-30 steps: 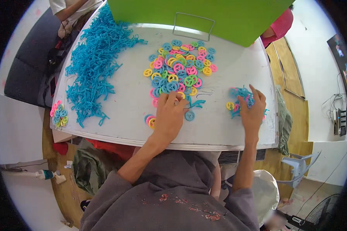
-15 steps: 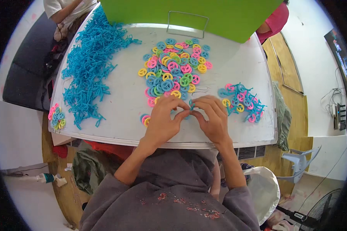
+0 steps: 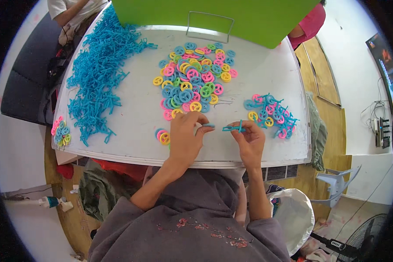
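My left hand (image 3: pixel 184 137) pinches a small blue plastic wheel (image 3: pixel 208 125), seen edge-on, between thumb and fingertips. In my right hand (image 3: pixel 251 140) is a thin blue plastic frame piece (image 3: pixel 233 128), gripped at one end and pointing left toward the wheel. A narrow gap separates the two. Beyond my hands spreads a heap of spoked wheels (image 3: pixel 192 74) in pink, yellow, green and blue. A few loose wheels (image 3: pixel 164 138) lie just left of my left hand. Right of my right hand rests a pile of blue frames joined with coloured wheels (image 3: pixel 273 117).
A long heap of blue frame pieces (image 3: pixel 96 83) covers the table's left side. A small wheel cluster (image 3: pixel 61 132) sits at the left corner. The green board (image 3: pixel 214 19) with a wire stand closes off the back. Two people's arms show behind the table. A white sack (image 3: pixel 294 218) stands below.
My hands have drawn apart from where they met. The right hand has moved right and turned, bringing the blue frame piece into view; the left still pinches the wheel.
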{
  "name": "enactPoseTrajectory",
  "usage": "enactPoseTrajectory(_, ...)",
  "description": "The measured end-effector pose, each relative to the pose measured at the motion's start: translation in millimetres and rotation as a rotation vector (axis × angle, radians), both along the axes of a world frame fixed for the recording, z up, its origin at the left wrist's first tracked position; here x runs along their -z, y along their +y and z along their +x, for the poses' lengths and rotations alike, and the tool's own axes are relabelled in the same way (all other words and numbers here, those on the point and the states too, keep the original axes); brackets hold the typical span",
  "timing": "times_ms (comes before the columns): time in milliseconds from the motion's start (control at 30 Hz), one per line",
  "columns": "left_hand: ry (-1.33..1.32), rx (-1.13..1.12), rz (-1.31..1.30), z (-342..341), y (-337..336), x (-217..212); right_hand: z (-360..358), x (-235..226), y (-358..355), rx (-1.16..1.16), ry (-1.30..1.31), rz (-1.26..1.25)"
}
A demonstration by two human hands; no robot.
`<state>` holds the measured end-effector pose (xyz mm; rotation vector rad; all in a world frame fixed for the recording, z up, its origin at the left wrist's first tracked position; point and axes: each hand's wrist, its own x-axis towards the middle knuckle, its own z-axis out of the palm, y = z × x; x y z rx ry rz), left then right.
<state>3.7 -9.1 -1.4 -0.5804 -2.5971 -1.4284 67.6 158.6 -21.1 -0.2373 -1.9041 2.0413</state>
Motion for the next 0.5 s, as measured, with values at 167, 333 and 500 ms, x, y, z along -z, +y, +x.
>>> enactPoseTrajectory(167, -0.475, 0.209, 0.357, -4.7, -9.7, -4.4, 3.9, -4.2, -5.3, -0.038, 0.037, 0.054)
enactPoseTrajectory(333, -0.729, 0.31, 0.533, -5.9, -13.5, 1.1, 3.5, -7.9, -7.8, -0.053, 0.039, 0.047)
enactPoseTrajectory(500, -0.735, 0.352, 0.583, -5.3, -15.0, 0.7, 3.2, -5.1, -2.2, -0.161, 0.076, 0.207)
